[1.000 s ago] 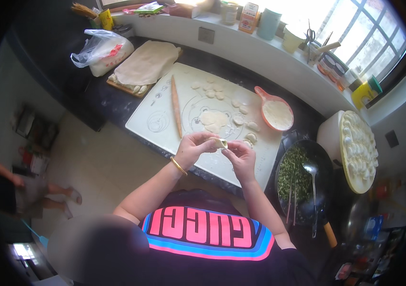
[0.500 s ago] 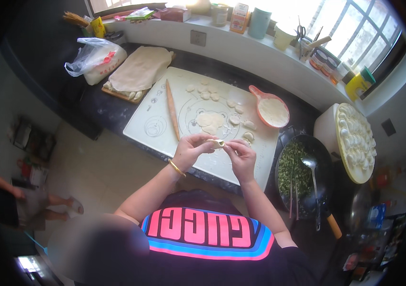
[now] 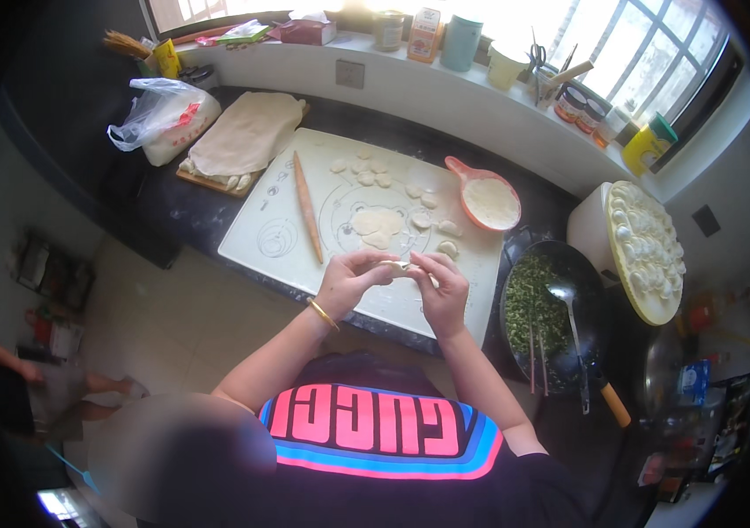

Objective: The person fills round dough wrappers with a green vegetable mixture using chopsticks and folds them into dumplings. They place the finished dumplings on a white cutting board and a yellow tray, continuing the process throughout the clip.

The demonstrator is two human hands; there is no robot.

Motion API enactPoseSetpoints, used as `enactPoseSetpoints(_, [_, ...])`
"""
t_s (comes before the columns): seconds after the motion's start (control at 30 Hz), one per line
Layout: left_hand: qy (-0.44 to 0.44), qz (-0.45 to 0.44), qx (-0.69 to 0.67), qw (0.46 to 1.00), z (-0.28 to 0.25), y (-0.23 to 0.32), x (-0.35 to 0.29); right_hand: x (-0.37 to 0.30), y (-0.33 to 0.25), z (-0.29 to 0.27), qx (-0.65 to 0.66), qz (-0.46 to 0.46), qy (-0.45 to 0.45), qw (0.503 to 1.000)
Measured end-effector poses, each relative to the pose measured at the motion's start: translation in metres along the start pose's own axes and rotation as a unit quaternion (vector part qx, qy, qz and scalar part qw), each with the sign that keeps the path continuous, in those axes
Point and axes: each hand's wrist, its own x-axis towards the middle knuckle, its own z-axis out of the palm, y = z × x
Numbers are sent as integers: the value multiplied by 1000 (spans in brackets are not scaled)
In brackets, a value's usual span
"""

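Over the near edge of a white kneading mat (image 3: 247,231), both hands hold a small dumpling (image 3: 402,267) in pale dough. My left hand (image 3: 350,282), with a gold bangle at the wrist, pinches its left end. The fingers of my right hand (image 3: 442,293) press along its right side, and a dark green gap shows at the top. Beyond my hands lie flat dough wrappers (image 3: 378,225), small dough pieces (image 3: 366,167) and a finished dumpling (image 3: 448,249). A wooden rolling pin (image 3: 307,208) rests to the left on the mat.
Right of the mat stands a black pan (image 3: 516,264) of chopped green filling with a spoon (image 3: 561,292) and chopsticks. A red scoop (image 3: 458,167) holds flour. Dumplings crowd a tray (image 3: 654,319) at far right. A sheet-covered board (image 3: 247,136) and plastic bag (image 3: 164,119) are back left.
My right fingers have shifted from the dumpling's right end up over its top edge. The dough's opening looks narrower. My left hand keeps its pinch; the whole view has moved slightly.
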Motion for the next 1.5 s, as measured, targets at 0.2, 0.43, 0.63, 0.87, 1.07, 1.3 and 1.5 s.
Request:
enactPoseSetpoints(0.2, [-12, -5, -8, 1000, 5, 3, -3, 0, 1, 4, -76, -42, -13, 996])
enactPoseSetpoints(0.43, [10, 24, -4, 1000, 4, -6, -7, -2, -3, 3, -44, -51, -20, 998])
enactPoseSetpoints(0.63, [11, 47, 18, 999, 5, -9, -7, 2, -1, 6, -128, -112, -29, 985])
enactPoseSetpoints(0.87, [15, 77, 161, 984, 2, 2, -6, 9, -13, -1, -105, -63, -82, 989])
enactPoseSetpoints(1.07, [20, 85, 138, 987, 4, 0, 1, 13, -8, 5, -96, -27, -96, 990])
enactPoseSetpoints(1.3, [-16, 36, -44, 998, 4, -21, 13, 19, 2, 8, 29, 90, -63, 993])
enactPoseSetpoints(1.5, [-32, 31, 24, 999, -5, -14, 12, 23, -14, 11, -66, 42, -88, 993])
